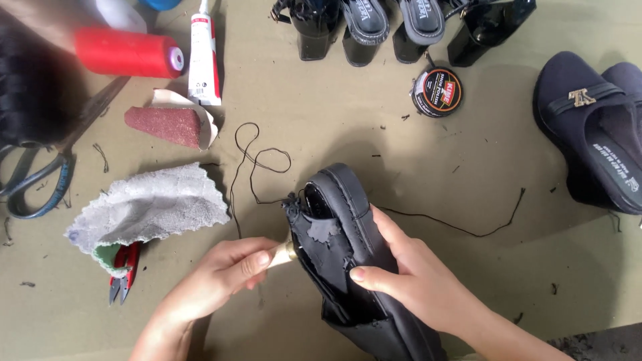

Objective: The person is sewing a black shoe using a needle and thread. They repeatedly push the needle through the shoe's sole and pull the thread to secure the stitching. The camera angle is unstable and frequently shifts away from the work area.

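hands work low over the bench (334,100). right hand (414,274) grips a torn black shoe (348,254), tipped on its side. left hand (227,267) pinches a small brass-tipped tool (284,254) touching the shoe's ripped lining.

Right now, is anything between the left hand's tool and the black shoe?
Nothing visible. The left hand holds a brass-tipped tool whose tip already meets the torn edge of the black shoe, which the right hand grips from the other side.
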